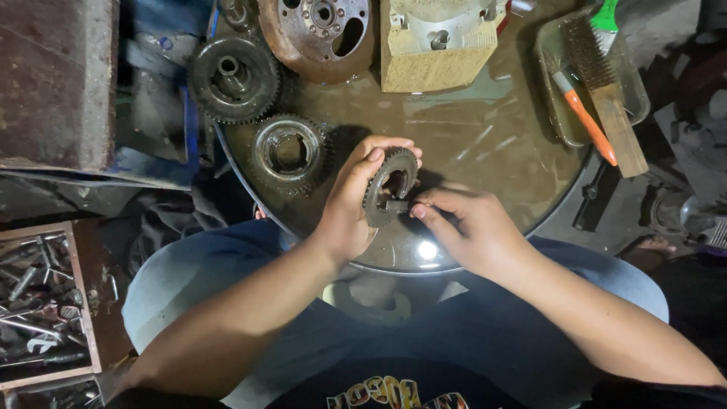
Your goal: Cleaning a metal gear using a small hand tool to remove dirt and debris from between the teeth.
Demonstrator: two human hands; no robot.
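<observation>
Small toothed gear (390, 185) gripped upright by left hand (350, 204), fingers closed round rim, steadying it. Small metal piece (399, 205) pinched at hub by right hand (462, 227). Larger gears (288, 154) left, on round tray (485, 129).

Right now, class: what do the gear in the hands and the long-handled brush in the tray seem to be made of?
Gear: probably steel, dull dark grey, oily-looking, with cut teeth.
Brush: pale bare wooden handle with stiff, wire-like bristles, probably metal.
Tray: probably clear plastic, see-through.

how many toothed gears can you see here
3. One gear is held by the left hand, with the right hand at its hub. A ring gear lies on the tray; a larger gear sits beyond it. Others may be hidden.
</observation>
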